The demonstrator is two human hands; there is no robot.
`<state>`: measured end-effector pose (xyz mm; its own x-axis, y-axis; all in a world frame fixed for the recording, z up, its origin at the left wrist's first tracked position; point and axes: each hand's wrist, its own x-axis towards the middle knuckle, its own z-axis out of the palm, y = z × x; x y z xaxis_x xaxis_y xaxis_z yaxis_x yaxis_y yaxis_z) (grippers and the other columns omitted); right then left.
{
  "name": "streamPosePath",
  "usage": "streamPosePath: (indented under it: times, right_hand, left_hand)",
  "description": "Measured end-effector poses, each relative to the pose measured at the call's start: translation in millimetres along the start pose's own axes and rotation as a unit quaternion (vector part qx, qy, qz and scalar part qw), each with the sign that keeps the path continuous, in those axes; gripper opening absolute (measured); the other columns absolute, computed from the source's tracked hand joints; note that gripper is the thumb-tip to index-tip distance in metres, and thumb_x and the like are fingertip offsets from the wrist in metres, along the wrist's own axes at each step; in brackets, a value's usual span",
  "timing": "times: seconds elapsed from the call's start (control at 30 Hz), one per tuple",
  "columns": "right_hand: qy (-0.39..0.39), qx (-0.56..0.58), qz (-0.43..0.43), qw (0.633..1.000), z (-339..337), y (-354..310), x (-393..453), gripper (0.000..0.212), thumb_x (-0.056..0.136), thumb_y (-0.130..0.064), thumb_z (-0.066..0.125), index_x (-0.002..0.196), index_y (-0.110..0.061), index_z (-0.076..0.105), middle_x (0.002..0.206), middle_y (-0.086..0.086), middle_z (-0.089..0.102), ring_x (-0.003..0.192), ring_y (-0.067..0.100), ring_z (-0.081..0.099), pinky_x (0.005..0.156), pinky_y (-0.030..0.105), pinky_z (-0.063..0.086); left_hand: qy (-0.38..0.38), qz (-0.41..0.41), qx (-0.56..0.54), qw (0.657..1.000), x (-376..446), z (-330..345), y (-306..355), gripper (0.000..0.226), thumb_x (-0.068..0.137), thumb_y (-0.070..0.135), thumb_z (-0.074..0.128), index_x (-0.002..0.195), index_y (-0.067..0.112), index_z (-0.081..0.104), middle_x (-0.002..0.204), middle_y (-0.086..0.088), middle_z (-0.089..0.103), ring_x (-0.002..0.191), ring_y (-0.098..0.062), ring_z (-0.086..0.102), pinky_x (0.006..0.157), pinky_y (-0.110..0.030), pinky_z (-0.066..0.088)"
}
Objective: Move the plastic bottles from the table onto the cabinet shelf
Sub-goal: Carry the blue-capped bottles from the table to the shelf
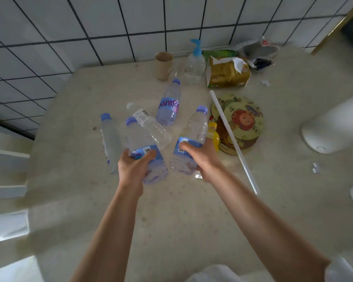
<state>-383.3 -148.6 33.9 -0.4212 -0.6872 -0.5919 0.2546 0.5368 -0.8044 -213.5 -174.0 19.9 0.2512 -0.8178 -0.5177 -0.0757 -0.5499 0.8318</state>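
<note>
Already the fingers of the left hand (pixel 133 167) were curled round the lower body of a bottle (pixel 145 151), thumb on the left side and fingertips across the barcode label; its blue cap pointed to the far side, its base toward the person. Likewise the right hand (pixel 200 157) gripped a second bottle (pixel 191 139) around its labelled middle, fingers wrapped over the top, its long axis also running near to far with a slight lean to the right. Both seemed lifted or just lifting from the table (pixel 80 180), though I could not tell for sure.

Just left of the left hand lay a third bottle (pixel 110 143), lengthwise near to far, cap far. Beyond the fingers lay a clear white-capped bottle (pixel 149 125), slanting from far left to near right, and farther still a labelled bottle (pixel 169 104) with its cap at the far end. A small yellow bottle (pixel 213 135) sat just right of the right hand, against a round picture mat (pixel 247 123).

No cabinet shelf showed, so the carry likely meant turning away. Of what remained, the third bottle was nearest the left hand.
</note>
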Motion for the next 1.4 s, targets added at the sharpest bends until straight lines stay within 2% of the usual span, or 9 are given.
streamPosePath:
  times: [0.1,0.4,0.57,0.7,0.83,0.9,1.07,1.17,1.4]
  right_hand:
    - [0.004,-0.002,-0.019,1.0,-9,16,-40,0.041,0.055,-0.023,0.075,0.094,-0.029,0.065,0.076,-0.003,0.07,0.064,0.015,0.068,0.053,0.035,0.056]
    - [0.048,-0.048,-0.066,0.996,-40,81,-139,0.066,0.048,-0.034,0.078,0.108,-0.035,0.051,0.096,0.001,0.068,0.079,0.014,0.07,0.058,0.032,0.057]
    - [0.088,-0.032,-0.056,0.994,-57,124,-185,0.064,0.042,-0.036,0.078,0.091,-0.059,0.043,0.087,-0.003,0.07,0.076,0.014,0.071,0.068,0.038,0.06]
    - [0.109,-0.041,-0.044,0.992,-78,149,-219,0.085,0.037,-0.044,0.075,0.116,-0.039,0.042,0.092,-0.005,0.069,0.083,0.015,0.069,0.079,0.042,0.058]
    - [0.131,0.005,-0.056,0.99,-109,173,-251,0.084,0.049,-0.033,0.08,0.122,-0.03,0.039,0.097,-0.006,0.07,0.078,0.002,0.069,0.065,0.02,0.053]
    - [0.151,0.04,-0.069,0.985,-126,186,-268,0.084,0.049,-0.031,0.08,0.122,-0.03,0.04,0.101,-0.005,0.071,0.083,0.001,0.069,0.067,0.017,0.053]
    - [0.217,0.115,-0.073,0.967,-177,229,-315,0.084,0.05,-0.026,0.081,0.123,-0.026,0.04,0.104,-0.004,0.069,0.094,0.011,0.07,0.081,0.038,0.059]
    - [0.278,0.125,-0.076,0.949,-211,258,-353,0.073,0.05,-0.022,0.081,0.115,-0.031,0.047,0.101,-0.007,0.068,0.089,0.005,0.069,0.07,0.025,0.058]
    - [0.391,0.183,-0.071,0.899,-290,332,-465,0.077,0.061,-0.008,0.086,0.122,-0.022,0.042,0.103,-0.007,0.068,0.089,0.004,0.07,0.075,0.027,0.059]
  left_hand:
    - [-0.041,-0.001,-0.048,0.998,-32,-17,-8,0.019,0.068,0.006,0.079,0.078,0.008,0.063,0.068,-0.006,0.062,0.048,-0.011,0.057,0.043,-0.021,0.045]
    - [-0.187,0.06,-0.023,0.98,-116,-75,-45,0.048,0.058,0.01,0.079,0.102,0.016,0.06,0.094,-0.02,0.068,0.079,-0.028,0.066,0.075,-0.05,0.057]
    - [-0.207,0.098,0.056,0.972,-145,-88,-73,0.051,0.067,0.0,0.084,0.097,0.03,0.055,0.082,0.002,0.064,0.065,-0.01,0.064,0.057,-0.026,0.055]
    - [-0.24,0.12,0.092,0.959,-168,-85,-95,0.06,0.063,-0.002,0.086,0.098,0.035,0.053,0.09,0.007,0.064,0.065,0.005,0.063,0.054,-0.014,0.052]
    - [-0.296,0.128,0.128,0.938,-193,-73,-116,0.069,0.061,0.0,0.089,0.1,0.04,0.048,0.105,0.005,0.066,0.082,0.0,0.067,0.067,-0.025,0.058]
    - [-0.322,0.139,0.153,0.924,-207,-65,-126,0.073,0.061,0.001,0.089,0.105,0.04,0.046,0.109,0.004,0.066,0.089,-0.007,0.067,0.075,-0.033,0.058]
    - [-0.407,0.168,0.199,0.875,-258,-43,-154,0.076,0.061,0.0,0.088,0.108,0.042,0.046,0.103,0.011,0.065,0.077,0.007,0.066,0.063,-0.016,0.055]
    - [-0.462,0.176,0.213,0.843,-297,-27,-175,0.074,0.06,-0.004,0.087,0.11,0.04,0.053,0.101,0.01,0.069,0.081,0.001,0.069,0.065,-0.018,0.056]
    - [-0.578,0.176,0.251,0.757,-420,6,-240,0.072,0.061,-0.007,0.085,0.118,0.026,0.055,0.108,0.001,0.068,0.088,-0.008,0.071,0.063,-0.018,0.055]
